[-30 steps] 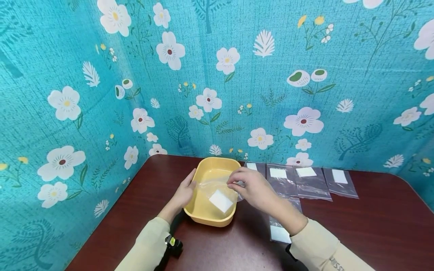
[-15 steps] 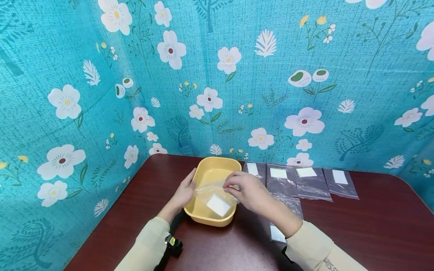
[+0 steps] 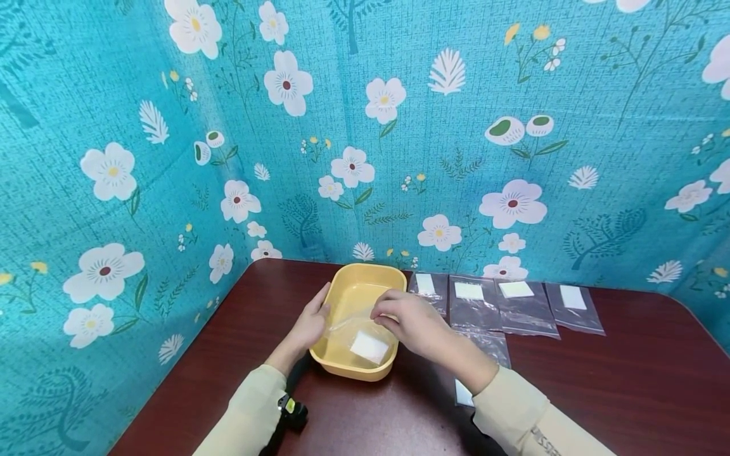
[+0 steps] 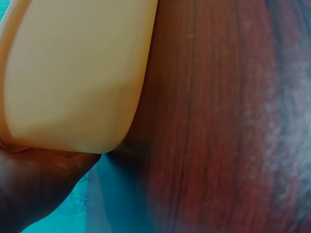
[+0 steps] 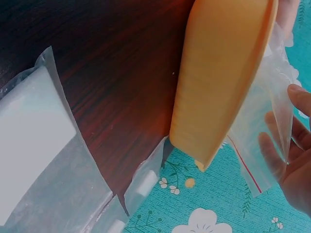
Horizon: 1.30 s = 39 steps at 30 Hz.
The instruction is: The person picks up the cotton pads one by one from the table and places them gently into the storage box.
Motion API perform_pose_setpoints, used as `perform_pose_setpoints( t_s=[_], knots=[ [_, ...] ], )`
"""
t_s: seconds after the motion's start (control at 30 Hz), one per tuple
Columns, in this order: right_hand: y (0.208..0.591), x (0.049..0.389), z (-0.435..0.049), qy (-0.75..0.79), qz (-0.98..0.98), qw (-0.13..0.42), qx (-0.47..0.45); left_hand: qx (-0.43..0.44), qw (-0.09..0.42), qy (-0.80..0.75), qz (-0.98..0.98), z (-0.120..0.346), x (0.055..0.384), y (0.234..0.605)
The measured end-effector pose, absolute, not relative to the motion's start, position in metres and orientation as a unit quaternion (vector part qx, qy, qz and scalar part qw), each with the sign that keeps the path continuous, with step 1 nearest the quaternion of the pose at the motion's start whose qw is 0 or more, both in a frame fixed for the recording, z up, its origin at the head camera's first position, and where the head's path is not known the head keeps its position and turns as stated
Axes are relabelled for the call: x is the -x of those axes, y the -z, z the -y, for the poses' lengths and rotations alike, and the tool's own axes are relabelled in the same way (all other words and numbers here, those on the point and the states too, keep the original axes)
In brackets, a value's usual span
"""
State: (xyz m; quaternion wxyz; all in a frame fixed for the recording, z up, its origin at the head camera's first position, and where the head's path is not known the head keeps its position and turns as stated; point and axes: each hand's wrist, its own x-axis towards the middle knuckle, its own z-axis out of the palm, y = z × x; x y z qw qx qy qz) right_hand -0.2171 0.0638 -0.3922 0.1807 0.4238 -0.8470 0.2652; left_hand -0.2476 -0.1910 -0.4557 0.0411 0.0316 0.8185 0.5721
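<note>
A yellow plastic basin (image 3: pixel 352 373) stands on the table, and my left hand (image 3: pixel 308 326) holds its left side, thumb at the rim. In the left wrist view, that hand (image 4: pixel 39 184) lies against the outer wall of the basin (image 4: pixel 73 73). My right hand (image 3: pixel 413 323) pinches a clear zip-lock bag (image 3: pixel 341 328) over the basin's right side. A flat white block (image 3: pixel 369 347) is in the lower part of this bag. The right wrist view shows the bag's red strip, with fingers of the right hand (image 5: pixel 299 165) seen through the film.
Several similar clear bags with white pieces lie right of the basin, among them a bag at the back (image 3: pixel 473 305) and a bag at the far right (image 3: pixel 573 310). Another white piece (image 3: pixel 464 394) shows partly beneath my right forearm. Floral cloth (image 3: pixel 353 209) hangs behind the table (image 3: pixel 639 367).
My right hand has shifted slightly left over the basin, still pinching the bag. The white block has moved a little with it. My left hand has stayed in place.
</note>
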Motion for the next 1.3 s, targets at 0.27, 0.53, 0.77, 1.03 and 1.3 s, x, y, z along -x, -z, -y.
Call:
perform_pose_setpoints(
  t_s=[0.27, 0.53, 0.77, 1.03, 1.3],
  knots=[
    [0.403, 0.223, -0.06, -0.237, 0.833, 0.211, -0.453, -0.04, 0.037, -0.573, -0.818, 0.191, 0.246, 0.456],
    [0.406, 0.224, -0.052, -0.204, 0.865, 0.17, -0.426, -0.037, 0.04, -0.574, -0.817, 0.19, 0.245, 0.452],
    [0.408, 0.227, -0.045, -0.191, 0.879, 0.147, -0.411, -0.033, 0.042, -0.578, -0.814, 0.19, 0.245, 0.455],
    [0.411, 0.232, -0.038, -0.187, 0.885, 0.135, -0.404, -0.031, 0.039, -0.576, -0.816, 0.19, 0.245, 0.453],
    [0.416, 0.236, -0.035, -0.189, 0.894, 0.114, -0.391, -0.03, 0.039, -0.575, -0.817, 0.19, 0.245, 0.452]
  ],
)
